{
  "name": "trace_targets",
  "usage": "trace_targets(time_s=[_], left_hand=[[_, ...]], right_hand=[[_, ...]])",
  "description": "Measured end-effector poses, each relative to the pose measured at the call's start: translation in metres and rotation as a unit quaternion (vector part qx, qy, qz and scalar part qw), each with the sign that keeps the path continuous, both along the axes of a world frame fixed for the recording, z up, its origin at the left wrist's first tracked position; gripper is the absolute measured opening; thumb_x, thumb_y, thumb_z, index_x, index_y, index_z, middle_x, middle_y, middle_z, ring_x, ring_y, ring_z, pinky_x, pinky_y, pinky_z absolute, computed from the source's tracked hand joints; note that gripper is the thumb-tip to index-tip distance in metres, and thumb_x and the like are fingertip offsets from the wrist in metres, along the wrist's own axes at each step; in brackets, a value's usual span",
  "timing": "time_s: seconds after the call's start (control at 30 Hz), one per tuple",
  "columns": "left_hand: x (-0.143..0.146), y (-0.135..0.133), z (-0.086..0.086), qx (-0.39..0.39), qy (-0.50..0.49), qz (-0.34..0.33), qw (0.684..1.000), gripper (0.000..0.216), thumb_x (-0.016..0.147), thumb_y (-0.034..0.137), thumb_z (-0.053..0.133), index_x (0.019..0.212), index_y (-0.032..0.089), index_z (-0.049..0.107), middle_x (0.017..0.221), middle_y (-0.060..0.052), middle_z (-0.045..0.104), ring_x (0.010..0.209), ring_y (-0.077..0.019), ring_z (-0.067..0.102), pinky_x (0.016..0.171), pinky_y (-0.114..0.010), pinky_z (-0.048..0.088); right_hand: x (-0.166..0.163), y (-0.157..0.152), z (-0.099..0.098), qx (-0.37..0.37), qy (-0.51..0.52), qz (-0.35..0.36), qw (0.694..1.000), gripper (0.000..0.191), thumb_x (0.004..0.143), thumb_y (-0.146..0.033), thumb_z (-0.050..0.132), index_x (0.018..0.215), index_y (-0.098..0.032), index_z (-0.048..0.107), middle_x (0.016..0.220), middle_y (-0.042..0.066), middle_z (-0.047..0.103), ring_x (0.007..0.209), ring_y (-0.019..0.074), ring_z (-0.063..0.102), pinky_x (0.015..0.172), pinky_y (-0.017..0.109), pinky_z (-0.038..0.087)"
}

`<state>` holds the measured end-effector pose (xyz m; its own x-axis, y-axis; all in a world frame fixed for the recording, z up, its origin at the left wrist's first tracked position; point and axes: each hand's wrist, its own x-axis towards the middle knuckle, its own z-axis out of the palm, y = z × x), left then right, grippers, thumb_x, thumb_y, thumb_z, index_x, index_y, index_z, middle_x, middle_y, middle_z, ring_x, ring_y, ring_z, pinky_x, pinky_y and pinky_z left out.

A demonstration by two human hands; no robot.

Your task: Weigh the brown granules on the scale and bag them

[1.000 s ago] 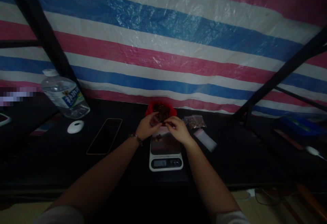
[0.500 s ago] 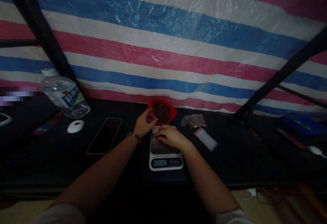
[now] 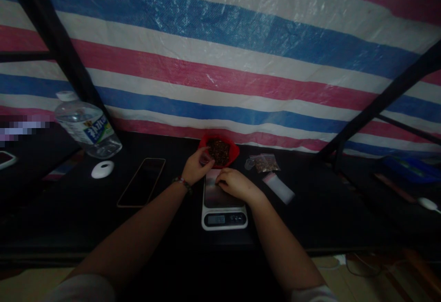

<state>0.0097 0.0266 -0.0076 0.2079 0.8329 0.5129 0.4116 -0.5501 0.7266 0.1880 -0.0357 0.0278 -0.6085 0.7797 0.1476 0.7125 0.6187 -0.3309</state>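
Observation:
My left hand (image 3: 197, 168) is at the near left rim of a red bowl (image 3: 235, 154) filled with small dark brown bits. Its thumb and fingers curve around what looks like a small clear cup (image 3: 204, 159), partly hidden by the hand. Over the plate of a white kitchen scale (image 3: 224, 224), my right hand (image 3: 237, 185) has its fingers bent together in a pinch. Whatever lies between those fingertips is hidden. Digits show on the scale's display, too blurred to read surely.
Right of the bowl lie a small clear plastic piece (image 3: 249, 164), a bag of brown bits (image 3: 268, 163) and a pale zip bag (image 3: 279, 188). On the left are a phone (image 3: 142, 182), a white mouse-like object (image 3: 102, 169) and a large clear bottle (image 3: 87, 127). Striped sheeting hangs behind.
My right hand has shifted slightly right over the scale plate, and its fingers are drawn in. The scale's display shows different digits. My left hand stays by the bowl.

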Motion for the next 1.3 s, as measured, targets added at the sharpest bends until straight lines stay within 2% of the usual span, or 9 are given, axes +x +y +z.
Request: trace_targets(time_s=[0.17, 0.33, 0.5, 0.67, 0.83, 0.93, 1.03, 1.13, 1.3], left_hand=[[0.001, -0.004, 0.004, 0.026, 0.060, -0.039, 0.997, 0.052, 0.076, 0.033, 0.061, 0.123, 0.015, 0.048, 0.088, -0.004, 0.066, 0.075, -0.0157, 0.063, 0.072, -0.029, 0.051], [0.002, -0.012, 0.014, 0.074, 0.147, -0.100, 0.981, 0.057, 0.074, 0.035, 0.062, 0.126, 0.015, 0.048, 0.091, -0.006, 0.067, 0.084, -0.0201, 0.063, 0.079, -0.033, 0.049], [0.005, -0.016, 0.017, 0.107, 0.186, -0.107, 0.971, 0.064, 0.069, 0.030, 0.062, 0.129, 0.015, 0.045, 0.112, -0.010, 0.063, 0.101, -0.0246, 0.060, 0.088, -0.037, 0.045], [0.007, -0.017, 0.015, 0.098, 0.178, -0.116, 0.972, 0.062, 0.070, 0.031, 0.062, 0.128, 0.017, 0.045, 0.111, -0.009, 0.063, 0.098, -0.0243, 0.061, 0.087, -0.037, 0.046], [0.007, -0.016, 0.011, 0.081, 0.151, -0.092, 0.981, 0.064, 0.071, 0.033, 0.063, 0.130, 0.017, 0.043, 0.110, -0.009, 0.064, 0.099, -0.0243, 0.061, 0.087, -0.037, 0.046], [0.005, -0.014, 0.010, 0.056, 0.126, -0.074, 0.988, 0.062, 0.074, 0.035, 0.063, 0.131, 0.018, 0.043, 0.094, -0.006, 0.066, 0.086, -0.0207, 0.063, 0.080, -0.034, 0.048], [0.003, -0.012, 0.009, 0.041, 0.113, -0.059, 0.991, 0.063, 0.074, 0.034, 0.064, 0.131, 0.017, 0.044, 0.085, -0.004, 0.066, 0.078, -0.0184, 0.063, 0.075, -0.032, 0.049], [0.003, -0.011, 0.008, 0.037, 0.102, -0.047, 0.993, 0.062, 0.075, 0.033, 0.063, 0.131, 0.016, 0.043, 0.084, -0.003, 0.066, 0.077, -0.0178, 0.062, 0.074, -0.031, 0.049], [0.003, -0.010, 0.007, 0.039, 0.100, -0.051, 0.993, 0.061, 0.075, 0.033, 0.064, 0.129, 0.015, 0.045, 0.085, -0.004, 0.066, 0.078, -0.0181, 0.062, 0.074, -0.031, 0.049]], right_hand=[[0.008, 0.003, 0.006, 0.037, 0.090, -0.018, 0.995, 0.018, 0.078, -0.006, 0.057, 0.086, -0.017, 0.069, 0.086, 0.005, 0.063, 0.084, 0.0145, 0.058, 0.079, 0.027, 0.046], [0.007, 0.007, 0.018, 0.084, 0.230, -0.056, 0.968, 0.017, 0.078, -0.008, 0.058, 0.087, -0.019, 0.069, 0.089, 0.004, 0.063, 0.086, 0.0143, 0.059, 0.079, 0.028, 0.047], [-0.009, 0.007, 0.017, 0.065, 0.234, -0.026, 0.970, 0.014, 0.078, -0.011, 0.061, 0.086, -0.019, 0.068, 0.091, 0.004, 0.063, 0.089, 0.0149, 0.059, 0.081, 0.028, 0.047], [-0.018, 0.006, 0.014, 0.073, 0.255, -0.034, 0.964, 0.003, 0.078, -0.017, 0.063, 0.080, -0.019, 0.064, 0.088, 0.004, 0.061, 0.091, 0.0169, 0.057, 0.083, 0.030, 0.046], [-0.011, 0.003, 0.018, 0.048, 0.247, -0.011, 0.968, 0.014, 0.085, -0.014, 0.052, 0.088, -0.019, 0.064, 0.092, 0.004, 0.062, 0.092, 0.0155, 0.058, 0.085, 0.031, 0.045], [0.006, 0.003, 0.020, 0.038, 0.248, -0.034, 0.968, 0.016, 0.083, -0.013, 0.053, 0.091, -0.019, 0.066, 0.095, 0.006, 0.062, 0.092, 0.0159, 0.058, 0.081, 0.030, 0.046], [0.024, 0.004, 0.016, -0.043, 0.182, -0.031, 0.982, 0.015, 0.076, -0.017, 0.064, 0.091, -0.018, 0.068, 0.091, 0.005, 0.064, 0.081, 0.0148, 0.059, 0.070, 0.026, 0.046], [0.033, 0.004, 0.011, -0.104, 0.097, 0.013, 0.990, 0.013, 0.072, -0.018, 0.068, 0.085, -0.018, 0.070, 0.084, 0.003, 0.066, 0.077, 0.0144, 0.060, 0.069, 0.024, 0.045], [0.024, 0.001, 0.008, -0.094, 0.030, 0.018, 0.995, 0.018, 0.071, -0.006, 0.061, 0.081, -0.017, 0.071, 0.080, 0.002, 0.069, 0.074, 0.0137, 0.061, 0.069, 0.023, 0.043]])
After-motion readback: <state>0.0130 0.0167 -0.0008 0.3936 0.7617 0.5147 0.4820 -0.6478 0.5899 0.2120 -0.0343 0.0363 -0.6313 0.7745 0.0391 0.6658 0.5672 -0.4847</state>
